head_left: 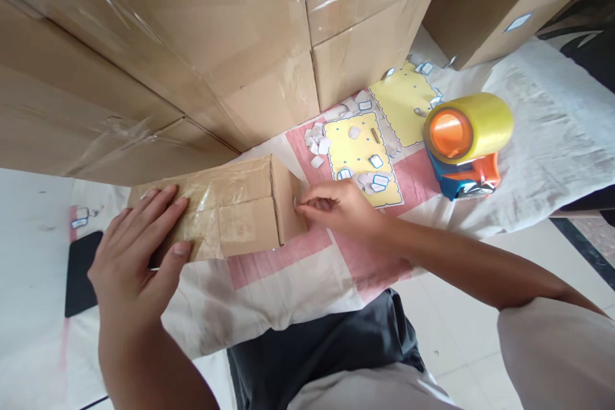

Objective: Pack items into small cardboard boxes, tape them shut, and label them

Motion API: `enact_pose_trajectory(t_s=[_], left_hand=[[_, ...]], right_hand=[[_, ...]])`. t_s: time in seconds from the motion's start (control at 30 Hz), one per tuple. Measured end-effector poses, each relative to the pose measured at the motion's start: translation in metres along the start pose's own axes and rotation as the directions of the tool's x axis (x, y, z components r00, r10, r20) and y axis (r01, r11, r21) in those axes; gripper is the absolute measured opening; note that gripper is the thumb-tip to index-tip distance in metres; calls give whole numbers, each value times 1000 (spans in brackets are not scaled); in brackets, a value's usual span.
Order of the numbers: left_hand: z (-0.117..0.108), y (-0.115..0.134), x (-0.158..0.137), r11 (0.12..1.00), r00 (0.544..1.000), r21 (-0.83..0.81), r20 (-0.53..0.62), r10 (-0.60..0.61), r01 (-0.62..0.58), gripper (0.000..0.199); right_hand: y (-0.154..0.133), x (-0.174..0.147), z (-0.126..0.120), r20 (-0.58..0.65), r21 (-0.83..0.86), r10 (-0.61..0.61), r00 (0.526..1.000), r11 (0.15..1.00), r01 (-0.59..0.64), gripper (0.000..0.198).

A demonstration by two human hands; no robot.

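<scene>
A long brown cardboard box (245, 205), sealed with clear tape, lies on the cloth-covered table. My left hand (139, 250) rests on its left part, fingers spread flat over the top and thumb near the front edge. At the box's right end face, my right hand (341, 205) is closed in a pinch. A small white paper slip (295, 202) shows at its fingertips, against or very close to the cardboard. Just beyond that hand lies a yellow sheet (353, 150) with small white paper pieces (317, 138) scattered on and around it.
Large taped cartons (216, 45) stand along the back. A second yellow sheet (401, 102) lies farther right. Beside it is a blue and orange tape dispenser (446, 179) with a yellow tape roll (490, 122). Another carton (485, 6) stands at the back right. A black flat object (81, 275) lies left.
</scene>
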State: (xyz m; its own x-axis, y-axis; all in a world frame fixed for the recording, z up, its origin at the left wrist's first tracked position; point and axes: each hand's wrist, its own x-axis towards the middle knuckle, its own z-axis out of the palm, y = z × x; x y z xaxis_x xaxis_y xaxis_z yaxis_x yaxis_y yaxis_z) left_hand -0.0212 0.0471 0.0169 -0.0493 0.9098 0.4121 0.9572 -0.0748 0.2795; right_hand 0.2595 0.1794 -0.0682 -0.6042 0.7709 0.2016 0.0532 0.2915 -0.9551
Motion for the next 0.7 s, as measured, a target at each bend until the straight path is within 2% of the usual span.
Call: enact_pose_trajectory(t_s=[0.1,0.17,0.23,0.3,0.5,0.7], left_hand=[[-1,-2,0,999,1000,28,26,17,-18,55],[-1,-2,0,999,999,44,40,25,-27,56],[-1,-2,1,999,999,46,45,24,-26,56],[-2,-2,1,999,999,44,43,17,-18,56],[0,-3,1,999,999,43,36,17,-19,55],[1,-1,1,999,1000,40,11,7,-8,56]], right_hand=[[-6,-15,12,-35,197,148,988,971,-139,23],[-8,-22,18,-66,277,233,970,938,-206,29],[-8,-26,21,-44,322,276,960,914,-248,34],[-9,-27,21,16,338,292,956,899,-280,38],[-13,-25,17,90,365,328,940,868,-337,42],[-19,-41,20,58,259,359,931,896,-361,42]])
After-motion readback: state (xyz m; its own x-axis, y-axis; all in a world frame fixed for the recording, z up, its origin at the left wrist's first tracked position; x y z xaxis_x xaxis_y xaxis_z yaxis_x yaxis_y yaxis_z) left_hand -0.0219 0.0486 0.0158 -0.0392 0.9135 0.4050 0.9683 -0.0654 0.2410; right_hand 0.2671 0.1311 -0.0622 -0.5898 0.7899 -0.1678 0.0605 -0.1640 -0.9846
